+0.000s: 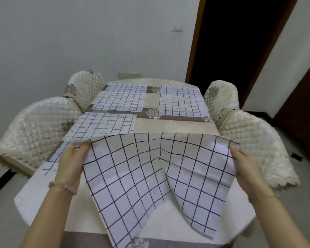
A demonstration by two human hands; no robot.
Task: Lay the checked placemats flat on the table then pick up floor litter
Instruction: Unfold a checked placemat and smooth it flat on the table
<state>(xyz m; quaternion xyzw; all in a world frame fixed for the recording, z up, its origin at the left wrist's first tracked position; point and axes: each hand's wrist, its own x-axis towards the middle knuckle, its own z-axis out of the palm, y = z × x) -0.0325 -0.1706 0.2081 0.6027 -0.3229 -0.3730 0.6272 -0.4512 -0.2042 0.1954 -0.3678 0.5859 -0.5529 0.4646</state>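
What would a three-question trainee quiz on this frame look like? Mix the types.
1. How many checked placemats already lie flat on the table?
2. True or false: only the left hand grips the held placemat.
3. The held placemat is: A) flat B) creased, hanging over the near edge C) on the floor.

Key: 1) three: far left, far right, near left. 2) false, the right hand grips too. 3) B.

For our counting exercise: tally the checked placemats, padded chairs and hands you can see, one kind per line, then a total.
Checked placemats: 4, three flat, one held up
Padded chairs: 4
Hands: 2, left hand, right hand
Total: 10
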